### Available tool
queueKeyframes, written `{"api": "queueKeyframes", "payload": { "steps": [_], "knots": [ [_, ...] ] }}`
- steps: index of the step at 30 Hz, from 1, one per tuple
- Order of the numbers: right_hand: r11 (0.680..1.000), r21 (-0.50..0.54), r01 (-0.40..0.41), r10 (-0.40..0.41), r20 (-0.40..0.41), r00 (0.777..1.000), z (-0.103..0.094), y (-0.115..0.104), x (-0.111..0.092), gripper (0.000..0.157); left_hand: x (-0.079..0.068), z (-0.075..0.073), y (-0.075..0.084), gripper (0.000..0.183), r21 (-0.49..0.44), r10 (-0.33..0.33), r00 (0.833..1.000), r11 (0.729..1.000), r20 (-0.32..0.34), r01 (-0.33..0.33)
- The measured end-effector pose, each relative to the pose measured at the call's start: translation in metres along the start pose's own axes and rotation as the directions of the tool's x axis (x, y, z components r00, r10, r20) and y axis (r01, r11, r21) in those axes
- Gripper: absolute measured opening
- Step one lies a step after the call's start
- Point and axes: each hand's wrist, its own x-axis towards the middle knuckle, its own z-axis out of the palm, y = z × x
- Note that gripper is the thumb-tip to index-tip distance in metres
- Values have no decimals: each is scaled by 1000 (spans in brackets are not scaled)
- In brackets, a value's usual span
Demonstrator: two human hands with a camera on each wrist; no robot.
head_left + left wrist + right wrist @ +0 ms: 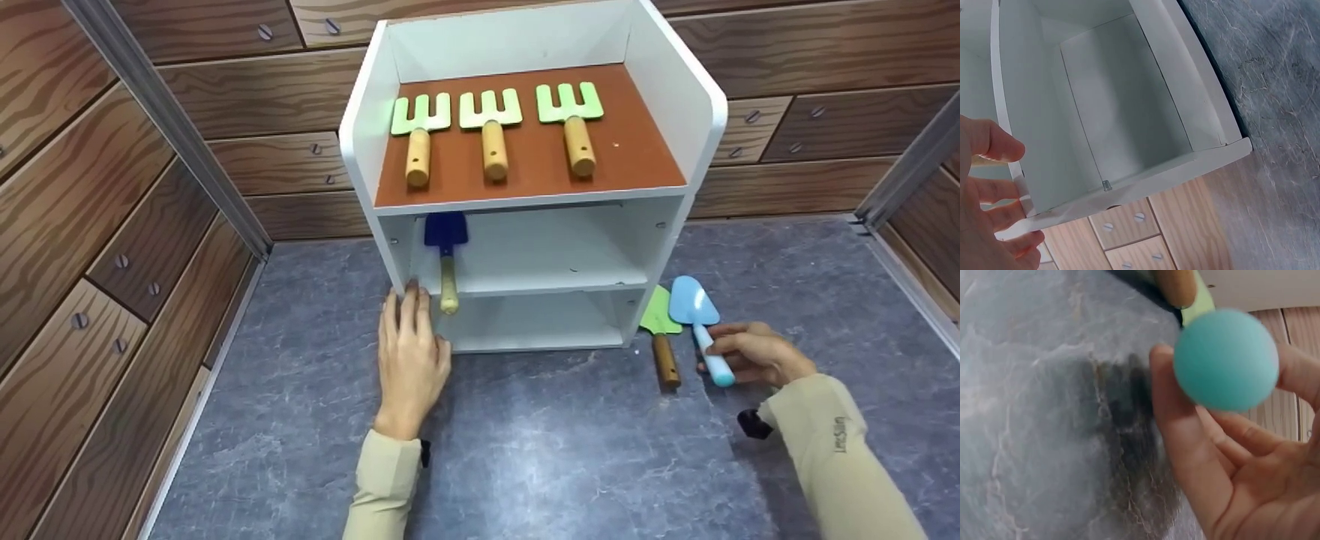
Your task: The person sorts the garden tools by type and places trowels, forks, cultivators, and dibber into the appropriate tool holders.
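My right hand (pixel 761 354) holds a light-blue hand trowel (pixel 693 301) by its handle, at the right of the shelf unit. In the right wrist view the handle's rounded turquoise end (pixel 1225 360) faces the camera, between thumb and fingers. Close beside it is a green trowel (pixel 660 311) with a brown wooden handle. My left hand (pixel 409 360) rests at the left front edge of the white shelf unit (pixel 529 196), its fingers nearly straight and touching the edge. A dark-blue shovel (pixel 447 231) lies on the middle shelf, handle sticking out over the front.
Three green hand forks (pixel 491 112) with wooden handles lie in a row on the brown top shelf. The lower compartment (pixel 1129 95) is seen from the front in the left wrist view. Wood-patterned walls (pixel 112 262) surround the grey marbled floor (pixel 540 450).
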Motion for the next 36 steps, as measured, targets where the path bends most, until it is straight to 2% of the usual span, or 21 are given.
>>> {"api": "queueKeyframes", "payload": {
  "steps": [6,9,15,23,31,36],
  "knots": [
    [999,54,9,-14,81,997,-4,4,0,86,-1,0,0,62,4,-1,1000,1000,10,1],
    [997,74,11,-18,91,996,-4,5,0,86,-1,-1,0,63,7,-7,1000,1000,25,6],
    [997,72,27,-33,85,996,-3,4,-2,89,0,0,0,64,9,-4,1000,1000,20,4],
    [991,128,46,-55,70,996,-4,2,-9,96,0,0,0,62,8,1,1000,1000,15,-1],
    [989,74,131,-136,65,989,-3,1,-17,91,0,0,0,63,5,0,1000,1000,12,-1],
    [982,77,172,-178,68,982,1,1,-23,90,0,-1,0,64,5,-7,1000,1000,24,7]
  ]
}}
